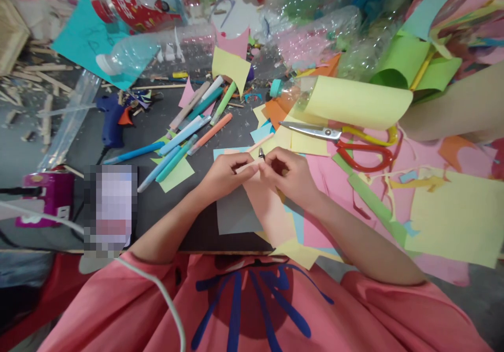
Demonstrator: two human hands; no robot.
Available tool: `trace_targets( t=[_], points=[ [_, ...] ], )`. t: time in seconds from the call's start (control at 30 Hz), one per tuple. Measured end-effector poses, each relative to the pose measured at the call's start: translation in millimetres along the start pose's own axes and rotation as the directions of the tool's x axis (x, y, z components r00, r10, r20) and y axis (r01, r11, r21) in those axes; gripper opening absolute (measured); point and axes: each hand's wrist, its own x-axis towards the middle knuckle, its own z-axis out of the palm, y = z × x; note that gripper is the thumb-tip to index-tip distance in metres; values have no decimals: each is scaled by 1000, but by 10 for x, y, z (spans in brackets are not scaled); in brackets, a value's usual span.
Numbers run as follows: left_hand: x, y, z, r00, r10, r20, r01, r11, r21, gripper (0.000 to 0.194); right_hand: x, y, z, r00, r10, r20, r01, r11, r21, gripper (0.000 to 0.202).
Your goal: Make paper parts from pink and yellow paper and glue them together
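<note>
Close together at the middle of the table, my left hand (226, 177) and my right hand (294, 181) both pinch the upper end of a peach paper strip (271, 213). The strip hangs down toward the table's front edge. Between my fingertips a small metal tip (261, 153) pokes up; what it belongs to is hidden. Sheets of grey-blue paper (232, 210) and a yellow paper scrap (301, 251) lie under and beside the strip. Beyond my right hand rest scissors (334, 132) with one yellow and one red handle.
Several markers (185, 134) lie to the left, with a blue glue gun (113, 121) and a phone (112, 205), its picture blurred. Plastic bottles (177, 47) line the back. Coloured paper (457, 210) covers the right side, where another person's arm (457, 105) reaches in.
</note>
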Motion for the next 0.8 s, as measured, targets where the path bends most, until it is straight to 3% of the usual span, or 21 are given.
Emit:
trace_targets(
  t=[0.23,0.43,0.5,0.6,0.7,0.8],
  points=[
    [-5,-10,-6,1000,-19,-13,20,1000,17,26,-50,82,32,968,-236,-79,209,944,-254,25],
    [10,-12,-6,999,-20,-30,20,1000,-7,25,-67,61,24,951,-307,-27,301,944,-133,19],
    [10,-1,-8,999,-5,-42,5,1000,-16,25,-63,30,20,970,-241,-24,239,969,-54,18],
    [3,12,-8,998,-7,-55,4,998,-57,24,-45,-12,26,999,-37,21,35,996,77,19],
    [-2,13,-6,998,-18,-63,13,997,-82,22,-21,-32,35,991,95,96,-111,977,183,26],
    [1,3,-7,997,0,-82,-5,998,-61,21,-2,-38,31,978,151,143,-177,966,188,39]
  ],
)
